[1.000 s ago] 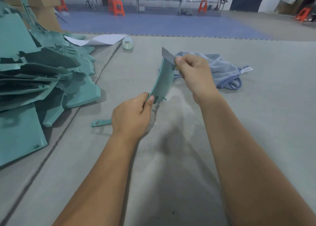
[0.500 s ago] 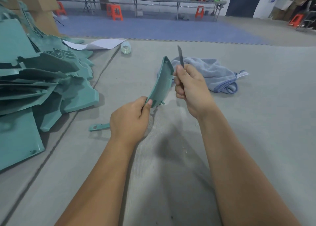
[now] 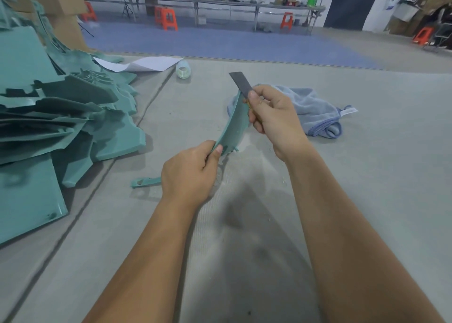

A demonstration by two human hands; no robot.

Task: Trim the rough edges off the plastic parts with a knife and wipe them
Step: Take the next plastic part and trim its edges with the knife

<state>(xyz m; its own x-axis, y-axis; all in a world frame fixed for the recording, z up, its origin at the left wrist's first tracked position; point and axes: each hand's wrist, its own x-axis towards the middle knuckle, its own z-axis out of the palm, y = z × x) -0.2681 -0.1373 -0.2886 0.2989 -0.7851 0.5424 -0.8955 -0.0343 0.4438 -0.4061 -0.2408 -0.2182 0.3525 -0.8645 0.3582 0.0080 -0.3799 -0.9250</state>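
Curved teal plastic part (image 3: 233, 124) held upright above the grey surface (image 3: 367, 176), near end pinched by the left hand (image 3: 189, 173), knife (image 3: 241, 83) gripped in the right hand (image 3: 274, 117), blade laid against the part's far edge, blue cloth (image 3: 315, 110) crumpled just behind, teal parts (image 3: 61, 117) piled at left.

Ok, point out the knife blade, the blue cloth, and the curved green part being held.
knife blade (image 3: 241, 82), head view, middle of the flat grey blade.
blue cloth (image 3: 310, 107), head view, its crumpled middle.
curved green part (image 3: 233, 127), head view, its broad face between the hands.
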